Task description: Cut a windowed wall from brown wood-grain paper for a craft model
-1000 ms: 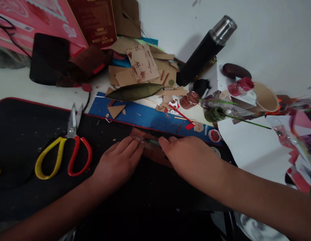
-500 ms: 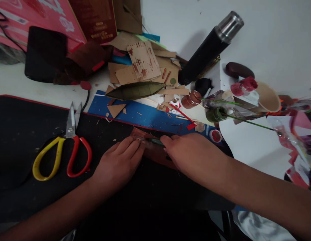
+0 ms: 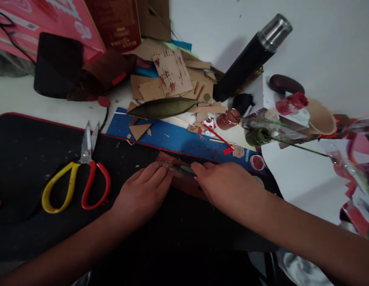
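The person's left hand (image 3: 144,188) pressed down on a brown sheet (image 3: 187,185), which lay on the black mat (image 3: 17,163); whether this hand gripped, one could not tell. The right hand (image 3: 228,180) grasped a greenish tool (image 3: 186,169) over this sheet. Farther, behind the mat, stood a flask (image 3: 244,65).

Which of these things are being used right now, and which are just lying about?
In use:
reddish-brown piece, under the left hand
greenish object, partly hidden in the right hand

Lying about, it seems:
open scissors
black flask
green leaf-shaped piece
brown jar
stained cardboard
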A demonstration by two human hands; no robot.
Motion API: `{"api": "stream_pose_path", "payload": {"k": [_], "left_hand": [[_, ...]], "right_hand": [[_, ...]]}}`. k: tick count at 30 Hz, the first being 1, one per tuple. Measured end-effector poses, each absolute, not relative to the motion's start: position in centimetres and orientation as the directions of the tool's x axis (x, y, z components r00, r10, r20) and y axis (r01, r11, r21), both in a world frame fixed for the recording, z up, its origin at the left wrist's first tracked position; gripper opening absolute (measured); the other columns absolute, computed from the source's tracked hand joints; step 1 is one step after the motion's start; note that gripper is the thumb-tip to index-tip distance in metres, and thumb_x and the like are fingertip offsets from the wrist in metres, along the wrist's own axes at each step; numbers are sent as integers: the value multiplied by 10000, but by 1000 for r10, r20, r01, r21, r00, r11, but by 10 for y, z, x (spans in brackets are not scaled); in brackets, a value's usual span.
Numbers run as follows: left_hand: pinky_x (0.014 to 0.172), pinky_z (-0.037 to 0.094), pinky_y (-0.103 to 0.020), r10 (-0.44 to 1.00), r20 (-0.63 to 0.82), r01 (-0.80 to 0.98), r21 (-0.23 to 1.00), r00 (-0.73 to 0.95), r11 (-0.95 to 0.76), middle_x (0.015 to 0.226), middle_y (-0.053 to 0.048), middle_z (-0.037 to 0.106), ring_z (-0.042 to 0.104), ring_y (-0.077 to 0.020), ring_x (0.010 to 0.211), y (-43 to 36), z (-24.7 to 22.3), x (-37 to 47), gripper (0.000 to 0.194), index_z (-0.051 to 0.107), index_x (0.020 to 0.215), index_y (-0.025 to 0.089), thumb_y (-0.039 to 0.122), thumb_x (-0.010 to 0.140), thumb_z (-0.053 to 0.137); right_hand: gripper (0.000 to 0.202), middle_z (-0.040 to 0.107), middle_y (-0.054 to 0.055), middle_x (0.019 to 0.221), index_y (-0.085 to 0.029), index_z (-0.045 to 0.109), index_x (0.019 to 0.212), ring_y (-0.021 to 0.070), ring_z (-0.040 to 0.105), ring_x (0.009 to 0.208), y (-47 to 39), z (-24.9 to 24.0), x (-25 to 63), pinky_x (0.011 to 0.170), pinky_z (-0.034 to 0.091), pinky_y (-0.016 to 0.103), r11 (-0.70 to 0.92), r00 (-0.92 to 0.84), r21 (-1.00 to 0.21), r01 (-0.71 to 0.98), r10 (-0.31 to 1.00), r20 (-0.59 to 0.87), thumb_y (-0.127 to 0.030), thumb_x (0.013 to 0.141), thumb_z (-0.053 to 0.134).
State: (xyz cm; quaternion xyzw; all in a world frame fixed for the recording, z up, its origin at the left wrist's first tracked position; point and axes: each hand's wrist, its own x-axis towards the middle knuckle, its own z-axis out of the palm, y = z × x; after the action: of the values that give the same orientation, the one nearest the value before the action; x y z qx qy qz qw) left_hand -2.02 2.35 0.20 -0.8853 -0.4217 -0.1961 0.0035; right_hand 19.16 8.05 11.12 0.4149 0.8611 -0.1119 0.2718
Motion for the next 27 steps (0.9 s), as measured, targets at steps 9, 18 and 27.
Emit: {"api": "stream_pose_path", "payload": {"k": [9,18,27], "left_hand": [[840,601,-393,742,363,750,154,563,-644,1101,-117,759,678,-290,1065,23,1,-20,271,702,1207,84,116,975,566],[830,600,-377,740,371,746,162,561,-646,1084,-121,756,683,-273,1030,24,1,-20,250,719,1154,103,125,989,533],[837,604,-389,751,353,750,174,558,-638,1124,-119,756,684,-277,1058,24,1,-21,244,723,1149,127,134,991,538]], "right_hand": [[182,772,99,942,-161,669,1113,215,691,707,76,103,204,546,277,334,636,-569,-10,771,682,-459,-141,960,574],[178,767,81,940,-183,666,1152,212,680,694,76,108,204,546,248,337,617,-568,-35,786,700,-433,-229,1021,554],[209,763,90,950,-161,654,1168,211,690,744,79,99,197,560,253,342,630,-594,-77,773,675,-437,-169,1010,518]]}}
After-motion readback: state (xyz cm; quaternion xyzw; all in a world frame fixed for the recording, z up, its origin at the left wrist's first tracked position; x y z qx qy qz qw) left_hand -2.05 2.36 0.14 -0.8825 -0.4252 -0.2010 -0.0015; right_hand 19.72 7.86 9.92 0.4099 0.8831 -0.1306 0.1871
